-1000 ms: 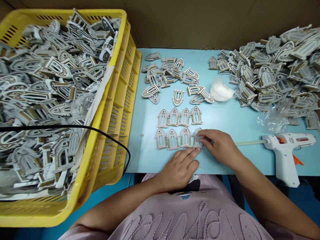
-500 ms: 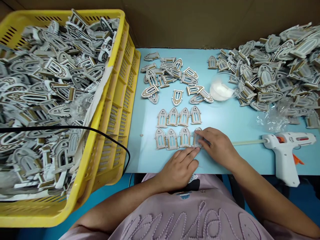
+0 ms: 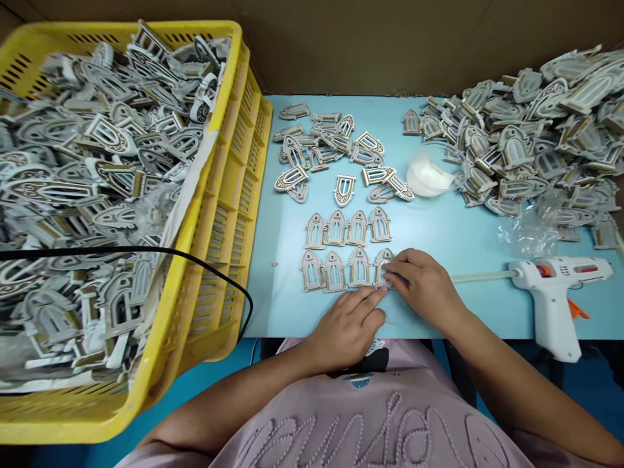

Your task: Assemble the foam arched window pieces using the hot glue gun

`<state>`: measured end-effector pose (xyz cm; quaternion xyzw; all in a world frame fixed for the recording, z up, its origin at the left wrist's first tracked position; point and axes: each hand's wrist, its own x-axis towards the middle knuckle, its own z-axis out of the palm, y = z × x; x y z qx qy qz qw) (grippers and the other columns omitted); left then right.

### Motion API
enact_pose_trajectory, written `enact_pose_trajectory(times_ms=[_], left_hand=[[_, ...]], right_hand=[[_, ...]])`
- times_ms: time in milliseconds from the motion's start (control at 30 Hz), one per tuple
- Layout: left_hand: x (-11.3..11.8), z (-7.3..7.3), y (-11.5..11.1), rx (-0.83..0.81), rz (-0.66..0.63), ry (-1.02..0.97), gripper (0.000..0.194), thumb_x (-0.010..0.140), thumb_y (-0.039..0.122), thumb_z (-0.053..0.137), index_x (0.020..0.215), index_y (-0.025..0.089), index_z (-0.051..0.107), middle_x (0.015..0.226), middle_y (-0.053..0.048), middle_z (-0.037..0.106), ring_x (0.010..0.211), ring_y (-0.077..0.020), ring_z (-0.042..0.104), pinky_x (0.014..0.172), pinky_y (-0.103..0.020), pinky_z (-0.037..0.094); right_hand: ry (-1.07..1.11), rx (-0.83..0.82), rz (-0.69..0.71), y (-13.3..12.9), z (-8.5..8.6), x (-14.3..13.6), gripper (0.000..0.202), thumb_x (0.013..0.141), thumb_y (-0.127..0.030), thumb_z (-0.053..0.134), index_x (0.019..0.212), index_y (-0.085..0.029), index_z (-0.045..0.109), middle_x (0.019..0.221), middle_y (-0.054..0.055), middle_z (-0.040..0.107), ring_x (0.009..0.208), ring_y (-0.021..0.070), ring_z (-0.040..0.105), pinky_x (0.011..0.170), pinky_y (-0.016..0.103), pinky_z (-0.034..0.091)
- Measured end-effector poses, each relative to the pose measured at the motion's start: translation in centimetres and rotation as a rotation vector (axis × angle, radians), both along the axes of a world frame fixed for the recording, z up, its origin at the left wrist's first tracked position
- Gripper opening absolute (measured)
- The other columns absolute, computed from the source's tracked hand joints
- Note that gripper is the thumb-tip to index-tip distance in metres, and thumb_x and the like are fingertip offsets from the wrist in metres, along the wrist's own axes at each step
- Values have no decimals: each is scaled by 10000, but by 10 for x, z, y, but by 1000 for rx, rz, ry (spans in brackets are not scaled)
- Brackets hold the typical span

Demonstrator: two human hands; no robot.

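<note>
Two rows of small arched window frames, grey-white with gold edges, lie face down in front of me. My right hand [image 3: 423, 284] is at the right end of the nearer row, thumb and fingertips closed on the right side of the last arched window frame [image 3: 384, 261]. Part of that frame is hidden by the fingers. My left hand [image 3: 347, 325] rests on the table below the row, index and middle fingers stretched out, their tips touching the frame's bottom edge. Beside it lies another arched window frame [image 3: 359, 268].
A yellow crate [image 3: 229, 162] full of similar frames stands at left, a black cable [image 3: 195, 258] across it. More frames form a pile [image 3: 517, 149] at right, near a clear cup with white contents [image 3: 429, 175]. A white glue gun [image 3: 558, 305] lies at right, its glue stick pointing toward my right hand.
My right fingertips have slid from the top of the last frame down to its right side, uncovering its arched tip. My left hand has stayed nearly still.
</note>
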<state>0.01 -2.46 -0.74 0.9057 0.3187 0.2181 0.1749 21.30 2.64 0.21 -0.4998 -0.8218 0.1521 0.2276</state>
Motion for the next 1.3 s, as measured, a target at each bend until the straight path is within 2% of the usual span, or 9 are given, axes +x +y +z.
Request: enact_pose_trajectory(times_ms=[200,433,700,767,833,933,1000,1133,1300], left_hand=[[0,-2,-1,0,4,20,171,959,108,447,985,148,611,1462,-142,545,1329,-276,494,1031,-432,497],[0,-2,-2,16,18,22,177,956,104,443,979,154,611,1470,-138,539,1329,-269,496,1031,-426,500],[0,2,1,-12,12,-122,150,936,100,496,977,146,633,1377,-160,620,1242,-282,580,983,-447,534],[-1,7,1,-116,59,-278,128,942,138,529,978,162,650,1210,-127,718,1098,-245,659,922,-414,560],[-2,14,1,-355,198,-436,113,957,203,558,941,178,667,964,-76,770,879,-191,704,790,-342,582],[-1,25,3,-807,423,-641,209,965,309,575,833,172,659,727,-33,725,626,-130,653,594,-247,544],[-1,30,4,-1003,481,-755,244,942,356,607,800,161,645,692,-24,704,560,-106,611,549,-221,523],[-2,30,7,-1096,518,-831,250,884,377,682,785,150,652,691,-18,694,545,-89,588,548,-207,512],[-6,23,4,-1026,528,-788,268,884,400,684,795,148,697,701,-39,720,575,-113,615,579,-235,519]], right_hand=[[33,14,26,-2,-1,4,160,893,-171,664,998,-183,784,863,70,642,817,194,590,694,328,516],[3,61,-19,-7,-2,8,214,932,-177,582,1022,-109,764,848,104,610,805,220,553,724,382,494],[70,-65,-60,-8,5,3,212,938,-223,556,992,-176,756,855,109,638,828,245,564,752,413,474],[162,-119,-97,-10,12,-1,201,941,-240,557,1011,-190,739,865,95,654,836,230,593,771,404,492],[273,-214,-114,-13,22,-6,192,955,-263,553,1036,-210,718,880,69,683,801,192,625,746,360,518],[435,-419,-81,-19,34,-16,181,958,-327,572,1063,-231,685,850,22,714,727,142,663,657,279,548],[519,-533,-57,-21,38,-22,203,922,-374,628,1054,-226,670,804,6,710,701,137,671,624,258,556],[601,-642,-87,-18,37,-32,197,817,-370,744,914,-212,675,753,0,682,644,128,624,590,254,532],[647,-706,-110,-12,37,-40,130,837,-328,686,781,-211,671,679,-7,652,608,126,594,557,255,506]])
